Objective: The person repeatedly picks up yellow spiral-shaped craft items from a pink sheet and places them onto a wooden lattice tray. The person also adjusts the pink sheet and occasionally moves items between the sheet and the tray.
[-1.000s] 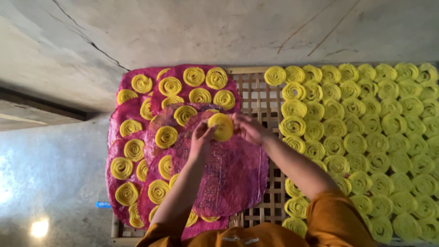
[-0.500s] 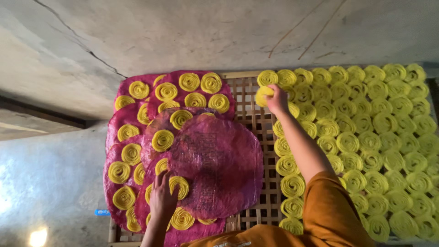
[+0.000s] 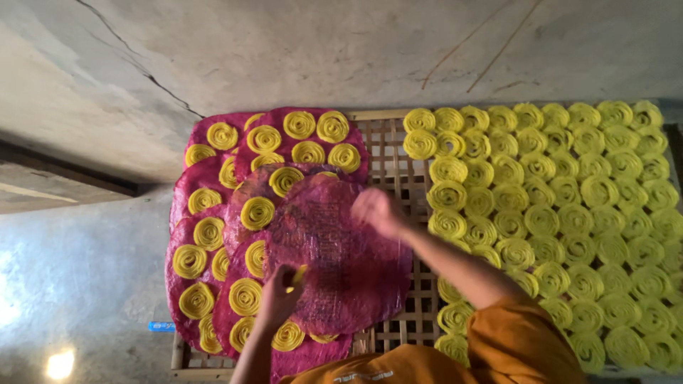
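My left hand [image 3: 279,297] pinches a yellow coiled snack spiral [image 3: 296,279] at the left edge of the topmost pink round mat [image 3: 341,256]. My right hand [image 3: 377,211] hovers blurred over that mat's upper right edge, empty, fingers loosely curled. More pink mats [image 3: 206,178] lie overlapped underneath, each carrying several yellow spirals [image 3: 257,212]. All rest on a wooden lattice rack [image 3: 391,153].
The right half of the rack is covered with several rows of yellow spirals [image 3: 555,206] laid side by side. Beyond the rack is a cracked grey concrete wall [image 3: 284,50]; wet concrete floor [image 3: 71,284] lies to the left. A small blue object [image 3: 161,326] lies by the rack's left edge.
My right hand has come back from the spiral rows at the right to above the top mat, now empty. My left hand has lifted a spiral at the mat's left edge.
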